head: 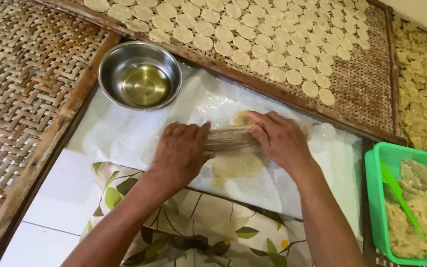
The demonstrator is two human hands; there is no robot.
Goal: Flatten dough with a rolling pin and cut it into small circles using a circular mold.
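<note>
Two bare hands are pressing down on a clear roller (231,140), the left hand (181,151) lying palm-down over its left end and the right hand (278,138) over its right end, fingers curled loosely over it rather than clenched. The roller's long axis is running left to right across the view, and motion is blurring its surface. It is lying on a flattened patch of pale dough (235,165), on a plastic sheet (124,133). The hands are hiding both roller ends. A steel bowl (140,74) of clear liquid is sitting just beyond. Woven trays (366,84) of round dough discs (273,44) are stretching behind. A green tub (374,198) of dough, cut off at the frame edge, is standing at right.
</note>
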